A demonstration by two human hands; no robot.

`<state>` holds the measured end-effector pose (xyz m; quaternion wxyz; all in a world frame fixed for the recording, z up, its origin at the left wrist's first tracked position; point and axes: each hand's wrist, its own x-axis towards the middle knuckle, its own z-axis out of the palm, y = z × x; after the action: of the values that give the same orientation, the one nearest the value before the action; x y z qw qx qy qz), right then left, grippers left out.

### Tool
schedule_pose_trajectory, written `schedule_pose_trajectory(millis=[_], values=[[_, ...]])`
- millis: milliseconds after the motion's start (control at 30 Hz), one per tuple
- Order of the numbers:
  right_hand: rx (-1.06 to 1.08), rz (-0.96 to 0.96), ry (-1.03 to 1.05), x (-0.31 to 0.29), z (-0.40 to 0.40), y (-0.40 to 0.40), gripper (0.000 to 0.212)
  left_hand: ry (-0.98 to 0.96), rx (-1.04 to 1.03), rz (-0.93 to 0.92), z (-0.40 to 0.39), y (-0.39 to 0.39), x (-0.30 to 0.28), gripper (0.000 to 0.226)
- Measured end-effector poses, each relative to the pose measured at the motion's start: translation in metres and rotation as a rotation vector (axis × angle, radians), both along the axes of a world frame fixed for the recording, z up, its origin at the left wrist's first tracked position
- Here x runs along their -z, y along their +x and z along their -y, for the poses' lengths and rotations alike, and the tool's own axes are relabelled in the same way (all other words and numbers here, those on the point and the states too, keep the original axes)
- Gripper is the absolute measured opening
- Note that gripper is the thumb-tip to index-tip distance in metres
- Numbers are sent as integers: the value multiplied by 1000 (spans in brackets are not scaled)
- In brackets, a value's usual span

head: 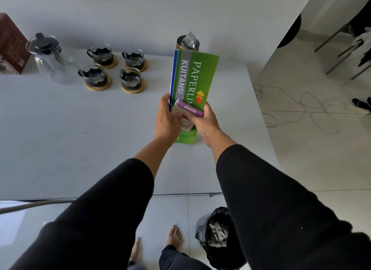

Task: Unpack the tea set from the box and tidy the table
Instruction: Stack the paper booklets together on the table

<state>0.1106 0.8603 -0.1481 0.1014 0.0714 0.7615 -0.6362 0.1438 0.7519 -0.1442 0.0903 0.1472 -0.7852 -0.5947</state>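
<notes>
Left grip: the left hand [167, 117] clasped the stack's left edge.
Right grip: the right hand [204, 121] pinched a small purple-edged box [189, 109] against the green Paperline receipt books [192, 82].
Axis: the books' long axis ran six to twelve o'clock, standing on the white table [60, 129].
Tea set: clear glass teapot [49, 56] and four glass cups on wooden coasters [114, 68] sat unpacked at ten o'clock, beside the brown box [12, 46].
Nearer: both hands equally on it, I'd judge.
</notes>
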Motion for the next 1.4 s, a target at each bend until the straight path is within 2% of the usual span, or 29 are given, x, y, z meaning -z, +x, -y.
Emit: schedule_pose_trajectory(millis=[133,467,667,1033,1133,1200,1400], values=[[-49,-37,37,-4,6,-3,46,-39,7,-64,2,2,0,56],[-56,32,194,8,9,-1,34,-62,29,129,12,-4,11,37],[32,64,221,12,6,-12,32,-98,90,143,13,-21,10,32],[277,170,297,-4,-31,-81,51,-155,283,258,-25,-100,-3,32],[328,209,324,0,-47,-103,45,-132,324,280,-43,-121,2,35],[346,226,335,4,-59,-120,43,-134,321,305,-56,-138,7,36],[308,297,333,17,-83,-176,56,-133,237,466,-83,-192,28,33]])
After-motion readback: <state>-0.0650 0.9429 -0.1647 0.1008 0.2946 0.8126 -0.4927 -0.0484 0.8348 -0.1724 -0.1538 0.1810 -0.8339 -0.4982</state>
